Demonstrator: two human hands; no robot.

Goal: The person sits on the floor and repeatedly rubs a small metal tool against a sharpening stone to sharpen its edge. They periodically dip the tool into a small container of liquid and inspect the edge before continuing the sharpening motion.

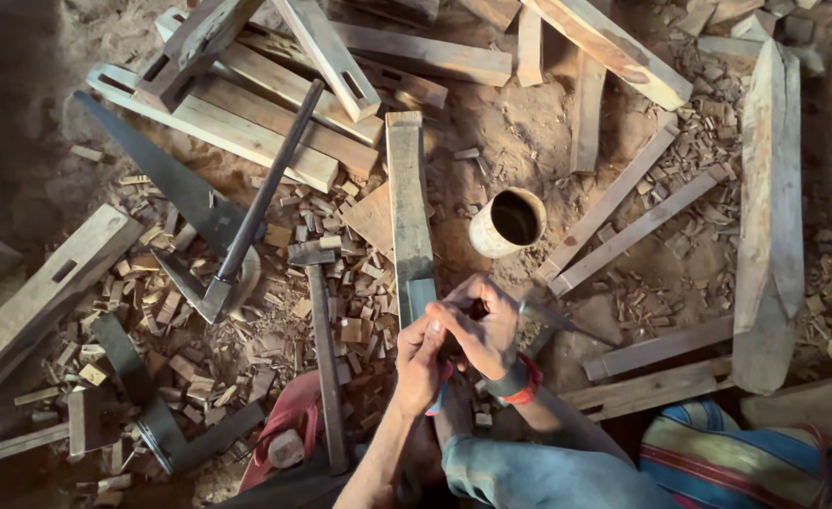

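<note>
A narrow grey wooden slat (408, 203) lies pointing away from me on the dirt floor. Both hands meet at its near end. My left hand (421, 356) pinches the end of the slat. My right hand (484, 325), with a red band at the wrist, is closed around a thin dark tool (555, 320) whose metal end sticks out to the right. What the tip touches is hidden by my fingers. Below the hands is my knee in blue cloth (538, 476).
A handsaw (166, 179), a long-handled adze (251, 212) and a hammer (322, 349) lie left of the slat among wood chips. A clay cup (508, 222) stands to the right. Mortised planks (246, 104) are piled behind. A thick timber (766, 217) lies at the right, a striped cloth (746, 462) at bottom right.
</note>
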